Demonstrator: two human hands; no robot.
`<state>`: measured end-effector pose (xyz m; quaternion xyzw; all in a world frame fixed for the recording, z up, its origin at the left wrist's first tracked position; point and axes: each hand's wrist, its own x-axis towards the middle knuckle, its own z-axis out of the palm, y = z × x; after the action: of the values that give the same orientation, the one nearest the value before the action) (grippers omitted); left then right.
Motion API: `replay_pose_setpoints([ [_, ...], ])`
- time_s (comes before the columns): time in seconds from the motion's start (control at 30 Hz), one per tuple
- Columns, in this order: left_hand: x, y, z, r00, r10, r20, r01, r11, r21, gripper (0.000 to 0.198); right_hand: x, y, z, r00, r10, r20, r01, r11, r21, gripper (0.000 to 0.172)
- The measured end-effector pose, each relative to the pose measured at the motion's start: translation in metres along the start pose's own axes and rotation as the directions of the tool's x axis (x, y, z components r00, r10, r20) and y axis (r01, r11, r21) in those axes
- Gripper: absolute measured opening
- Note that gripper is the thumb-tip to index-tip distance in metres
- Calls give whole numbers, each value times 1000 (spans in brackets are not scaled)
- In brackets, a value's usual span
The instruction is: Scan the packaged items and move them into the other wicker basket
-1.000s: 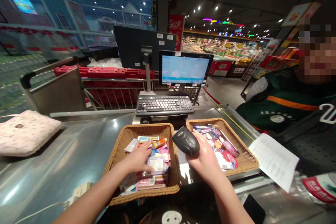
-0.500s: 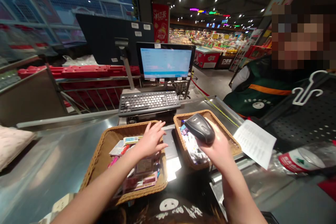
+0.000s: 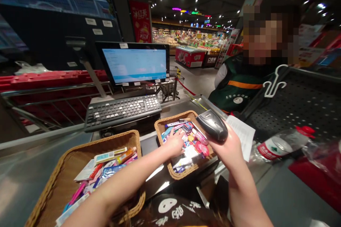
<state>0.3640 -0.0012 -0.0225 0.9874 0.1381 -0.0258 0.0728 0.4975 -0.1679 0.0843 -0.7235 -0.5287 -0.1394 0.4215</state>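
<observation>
A dark barcode scanner is gripped in my right hand, held above the right edge of the smaller wicker basket. Small packaged goods fill that basket, among them a pink bottle. My left hand reaches in over these goods with its fingers apart, touching or just above them; nothing shows in its grasp. Under my left forearm stands the larger wicker basket, holding a small orange bottle, flat packets and boxes.
Behind the baskets are a keyboard and a lit monitor. To the right lie a paper sheet and a large plastic bottle. A co-worker in a green vest is beyond, near a white hanger.
My left hand has moved from over the larger basket to the smaller one. The scanner stays in my right hand, now more over the smaller basket's right rim. The view has turned right.
</observation>
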Motion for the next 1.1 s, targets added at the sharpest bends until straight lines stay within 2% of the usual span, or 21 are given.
replay_pose_setpoints([
  [0.1, 16, 10, 12, 995, -60, 85, 59, 998, 18, 42, 3, 10, -1, 1000, 9, 10, -9, 1000, -1, 50],
  [0.27, 30, 23, 25, 971, -137, 195, 131, 990, 44, 64, 10, 19, -1, 998, 53, 38, -54, 998, 30, 52],
  [0.37, 34, 33, 30, 951, -205, 233, 209, 978, 7, 55, 15, 21, 0, 996, 76, 48, -78, 996, 53, 54],
  [0.43, 34, 38, 31, 949, -226, 219, 237, 971, -21, 45, 17, 23, 2, 995, 82, 52, -86, 994, 70, 55],
  [0.6, 28, 42, 21, 968, -237, 87, 243, 968, -61, 33, 20, 24, 6, 995, 80, 63, -86, 992, 94, 55],
  [0.77, 20, 35, 8, 981, -145, -132, 116, 973, -201, 14, 23, 27, 5, 997, 45, 56, -50, 994, 93, 50],
  [0.9, 9, 19, -8, 937, -149, -316, 80, 972, -222, 14, 24, 29, 2, 999, -4, 45, 0, 997, 73, 45],
  [1.1, -15, -9, -51, 831, -188, -523, 144, 982, -125, 23, 24, 24, 7, 999, -20, 31, 17, 996, 83, 47],
])
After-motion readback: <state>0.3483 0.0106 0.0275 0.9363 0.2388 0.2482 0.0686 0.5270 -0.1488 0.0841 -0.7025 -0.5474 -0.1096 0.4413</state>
